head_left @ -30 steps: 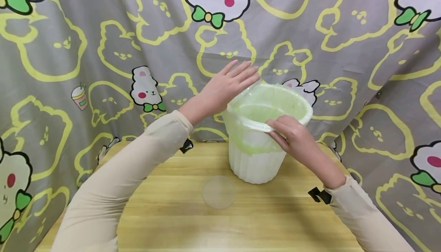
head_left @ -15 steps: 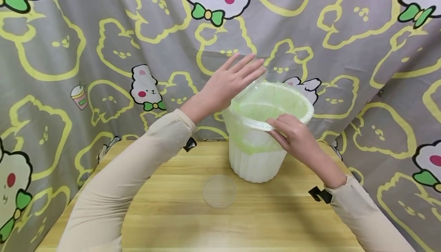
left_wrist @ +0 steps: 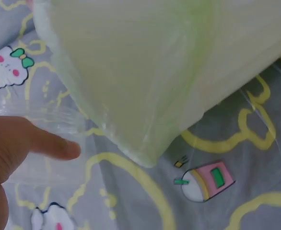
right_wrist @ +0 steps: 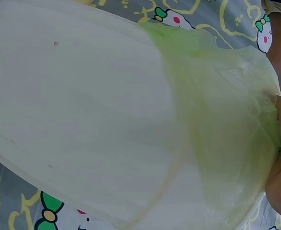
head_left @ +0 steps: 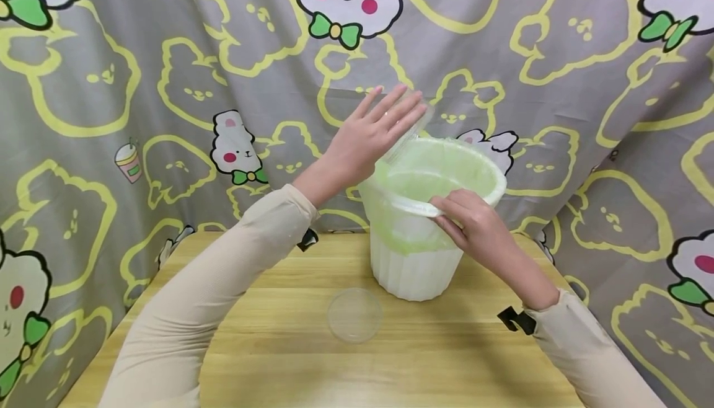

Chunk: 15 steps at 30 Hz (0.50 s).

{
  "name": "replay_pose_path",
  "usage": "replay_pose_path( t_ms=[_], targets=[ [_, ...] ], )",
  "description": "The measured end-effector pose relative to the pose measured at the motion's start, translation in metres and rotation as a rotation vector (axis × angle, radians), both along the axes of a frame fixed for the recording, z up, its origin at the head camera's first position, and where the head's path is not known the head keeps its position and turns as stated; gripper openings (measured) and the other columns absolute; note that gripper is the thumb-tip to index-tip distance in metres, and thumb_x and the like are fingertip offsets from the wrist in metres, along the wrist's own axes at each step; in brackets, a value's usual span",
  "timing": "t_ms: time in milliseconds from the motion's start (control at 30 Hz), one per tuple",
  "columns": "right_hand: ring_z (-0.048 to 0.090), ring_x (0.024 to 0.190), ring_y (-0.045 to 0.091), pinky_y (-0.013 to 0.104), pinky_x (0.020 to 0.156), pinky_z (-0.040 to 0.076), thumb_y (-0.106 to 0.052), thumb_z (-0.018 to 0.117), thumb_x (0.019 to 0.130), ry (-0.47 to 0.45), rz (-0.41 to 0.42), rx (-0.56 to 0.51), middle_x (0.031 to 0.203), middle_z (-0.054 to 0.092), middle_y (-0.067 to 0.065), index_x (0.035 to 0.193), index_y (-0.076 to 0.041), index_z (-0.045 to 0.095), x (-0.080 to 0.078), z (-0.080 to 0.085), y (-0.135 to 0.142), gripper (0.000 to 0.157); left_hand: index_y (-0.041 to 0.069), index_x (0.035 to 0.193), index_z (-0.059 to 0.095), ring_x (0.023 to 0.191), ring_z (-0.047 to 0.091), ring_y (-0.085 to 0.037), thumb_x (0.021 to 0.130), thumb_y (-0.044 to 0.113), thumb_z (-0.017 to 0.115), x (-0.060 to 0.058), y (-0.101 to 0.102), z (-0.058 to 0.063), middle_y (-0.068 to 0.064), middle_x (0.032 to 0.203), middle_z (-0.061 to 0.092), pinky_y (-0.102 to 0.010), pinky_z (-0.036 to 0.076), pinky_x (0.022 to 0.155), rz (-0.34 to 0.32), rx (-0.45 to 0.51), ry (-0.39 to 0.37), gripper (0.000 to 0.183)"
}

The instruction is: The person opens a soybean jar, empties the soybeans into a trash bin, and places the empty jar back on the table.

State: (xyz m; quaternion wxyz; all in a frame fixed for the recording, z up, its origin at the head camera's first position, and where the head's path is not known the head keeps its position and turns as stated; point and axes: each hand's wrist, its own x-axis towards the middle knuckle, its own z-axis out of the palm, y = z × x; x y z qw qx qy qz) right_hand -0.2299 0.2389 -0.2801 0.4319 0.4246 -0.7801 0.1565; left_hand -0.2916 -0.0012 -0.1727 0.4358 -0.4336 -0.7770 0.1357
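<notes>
A white ribbed trash bin (head_left: 413,274) stands on the table, lined with a pale green plastic bag (head_left: 463,163) folded over its rim. My right hand (head_left: 474,219) grips the near rim through the bag, fingers over the top and thumb below. Above the bin's left side, my left hand (head_left: 370,138) holds a clear plastic tub (left_wrist: 49,167), largely hidden behind the palm in the head view. In the left wrist view the thumb (left_wrist: 59,147) lies along the tub, just beside the bag-covered rim. A clear round lid (head_left: 354,316) lies flat in front of the bin.
The wooden table (head_left: 279,358) reaches back to a grey curtain (head_left: 268,85) printed with cartoon animals, which also hangs at both sides. The bin stands near the table's back edge, close to the curtain.
My left hand has risen slightly and shifted right with the clear tub, more of which shows beyond the fingers. The right hand stays on the rim, and bin and lid keep their places.
</notes>
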Motion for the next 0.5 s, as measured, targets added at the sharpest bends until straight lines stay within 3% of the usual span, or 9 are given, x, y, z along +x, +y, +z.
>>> replay_pose_path(
  t_ms=[133, 267, 500],
  targets=[
    [0.053, 0.077, 0.021, 0.037, 0.074, 0.047, -0.020, 0.059, 0.092, -0.003, 0.000, 0.000, 0.081, 0.060, 0.006, 0.101, -0.002, 0.067, -0.0003, -0.0003, -0.0002, 0.022, 0.014, 0.149, 0.025, 0.144, 0.017, -0.024, 0.078, -0.018, 0.042, -0.0018, -0.0001, -0.0037, -0.004, 0.155, 0.025, -0.041, 0.005, 0.119, -0.020, -0.010, 0.024, 0.080],
    [0.053, 0.076, 0.022, 0.037, 0.074, 0.046, -0.022, 0.057, 0.094, 0.005, 0.007, -0.006, 0.081, 0.060, 0.007, 0.100, -0.001, 0.067, -0.0008, -0.0007, -0.0001, 0.024, 0.013, 0.148, 0.027, 0.144, 0.018, -0.024, 0.082, -0.017, 0.037, -0.0049, 0.0004, -0.0042, -0.005, 0.154, 0.027, -0.040, 0.010, 0.119, -0.057, 0.068, 0.057, 0.073],
    [0.053, 0.077, 0.022, 0.037, 0.077, 0.046, -0.020, 0.059, 0.092, -0.007, 0.000, -0.007, 0.082, 0.062, 0.007, 0.100, -0.001, 0.068, -0.0004, -0.0010, -0.0003, 0.023, 0.013, 0.148, 0.029, 0.143, 0.020, -0.025, 0.083, -0.013, 0.038, -0.0046, -0.0013, -0.0039, -0.005, 0.154, 0.028, -0.040, 0.005, 0.119, -0.108, 0.086, 0.047, 0.071]
  ],
)
